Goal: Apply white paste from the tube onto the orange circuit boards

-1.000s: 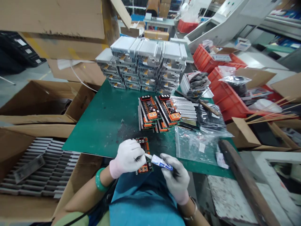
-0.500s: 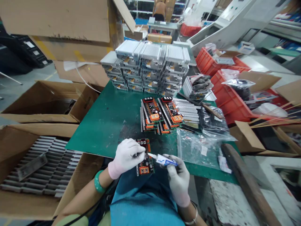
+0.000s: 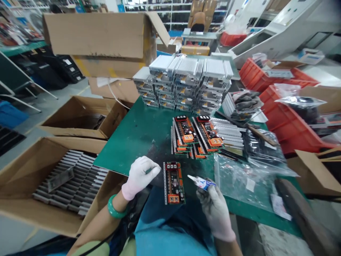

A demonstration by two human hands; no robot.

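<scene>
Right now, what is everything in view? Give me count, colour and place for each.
Circuit board: one, green, black and orange, between the hands
Tube: one, white and blue, in the right hand
Stacked boards: several, black and orange, mid-table
Finned metal blocks: many, silver, stacked at the table's back
Clear bag: one, transparent, table's right side
Red bins: at least three, red, right and far back
Cardboard boxes: several, brown, left, back and right
Metal parts: many, grey, in the lower-left box
Table: one, green, centre
Blurred background items: uncounted
Bracelet: one, green, left wrist
Left hand: one, white-gloved, left of the board
Right hand: one, white-gloved, right of the board
</scene>
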